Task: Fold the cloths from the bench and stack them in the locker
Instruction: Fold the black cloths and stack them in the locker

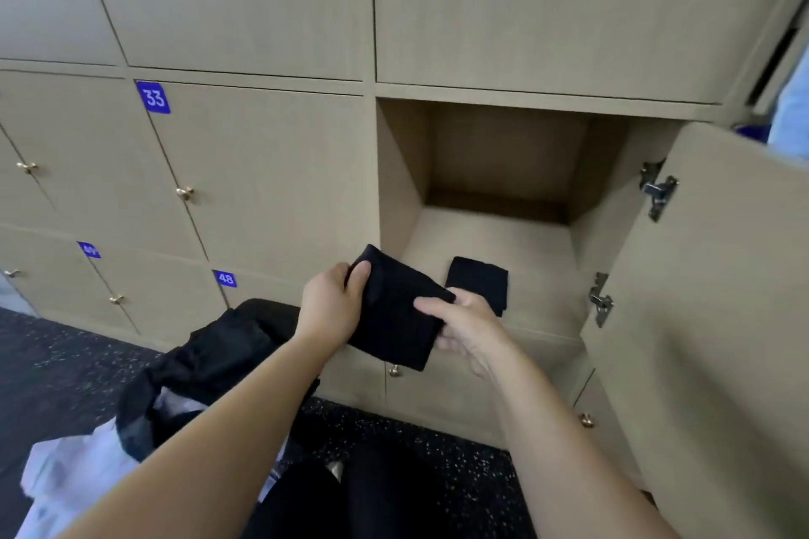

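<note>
A person stood before a wall of tan lockers, one open locker (503,232) straight ahead with its door (709,276) swung out to the right. Both hands held one small black cloth (394,319), folded into a rough square, just in front of the locker's lower edge. The left hand (330,306) gripped its upper left corner, thumb on top and fingers curled behind. The right hand (466,326) pinched its right edge between thumb and fingers. The folding of this piece looked finished or nearly so, and the step in hand seemed to be carrying it in. The next move would likely call for reaching forward and laying it squarely on the folded cloth (479,280) lying on the locker floor near the front. By count: two hands, one cloth held, one cloth in the locker, one open locker. At lower left a heap of dark fabric (210,359) and white fabric (74,460) waited, its pieces too tangled to count.
</note>
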